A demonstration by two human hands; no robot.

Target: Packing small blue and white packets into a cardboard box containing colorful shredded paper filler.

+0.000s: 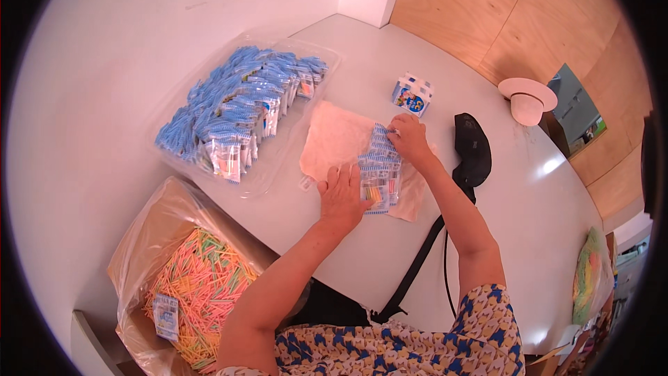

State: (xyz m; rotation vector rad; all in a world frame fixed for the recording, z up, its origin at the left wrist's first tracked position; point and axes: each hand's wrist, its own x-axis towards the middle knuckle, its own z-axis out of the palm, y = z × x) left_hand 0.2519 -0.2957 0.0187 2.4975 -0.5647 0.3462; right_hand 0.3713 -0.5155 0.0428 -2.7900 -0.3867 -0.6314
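Observation:
Several small clear packets with blue-checked ends [379, 174] lie overlapping in a row on a pale pink cloth or sheet [334, 136]. My left hand [341, 195] rests on the sheet at the near left of the row, fingers stretched out and thumb touching the nearest packet, which shows yellow and pink sticks inside. At the far right end of the row, my right hand [410, 139] has its fingers bent over the packets' edge, seemingly pinching one. The fingertips are partly hidden. Just beyond it stands a small blue-and-white checked box [412, 94].
A clear plastic tray [261, 184] at the left holds many packets. Below it, a plastic-lined carton [132, 264] contains pink, yellow and green sticks [202, 278] and one loose packet [165, 317]. A black strapped object [473, 146], pale hat [527, 102] and mirror [577, 104] occupy the right.

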